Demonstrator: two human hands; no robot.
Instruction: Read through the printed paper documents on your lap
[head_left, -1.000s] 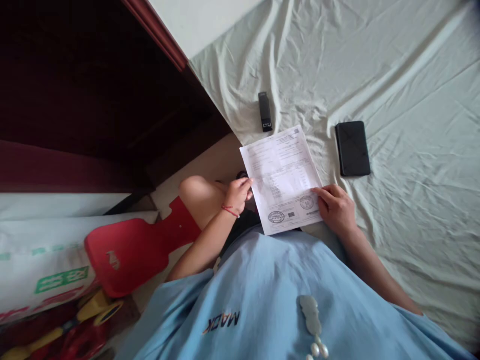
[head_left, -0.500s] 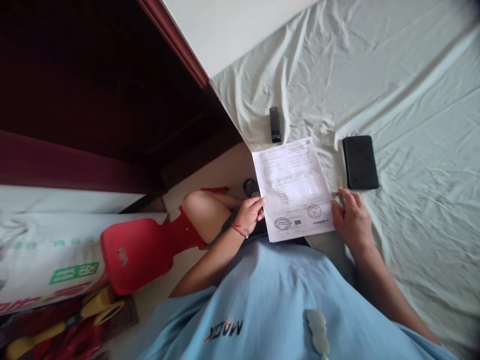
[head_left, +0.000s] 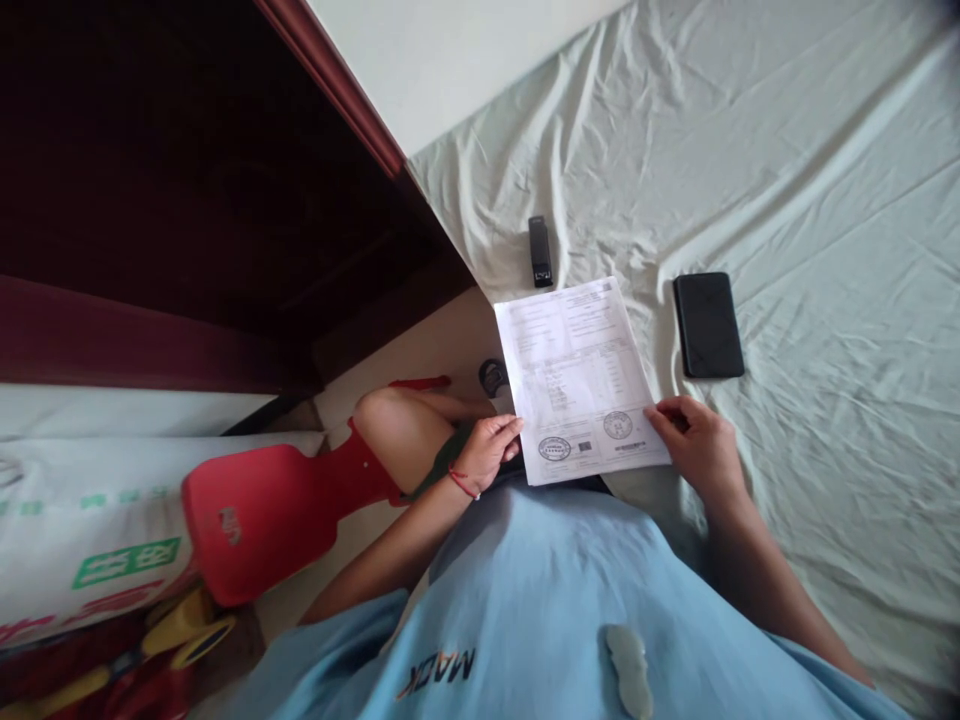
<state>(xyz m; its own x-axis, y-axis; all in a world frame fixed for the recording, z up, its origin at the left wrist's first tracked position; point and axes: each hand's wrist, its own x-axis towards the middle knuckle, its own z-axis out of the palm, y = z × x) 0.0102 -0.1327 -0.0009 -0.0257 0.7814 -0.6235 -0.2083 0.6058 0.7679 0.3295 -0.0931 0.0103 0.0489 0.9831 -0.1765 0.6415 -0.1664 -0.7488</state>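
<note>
This is looking like a home, most likely a bedroom. Beyond and to the right of the right hand's fingers (head_left: 661, 418), a pale, wrinkled sheet (head_left: 817, 250) is spreading over what is seemingly serving as a bed. A plain white wall (head_left: 450, 70) is bordering it, well beyond both hands' fingers. Farther out from the left hand's fingers (head_left: 513, 428), dark red-brown furniture (head_left: 172, 160) is standing over a pale floor (head_left: 427, 350). To their left, a red plastic seat (head_left: 259, 520) is showing, and a white printed sack (head_left: 37, 570) is lying farther left, above yellow-and-red plastic things (head_left: 187, 612), perhaps toys.
</note>
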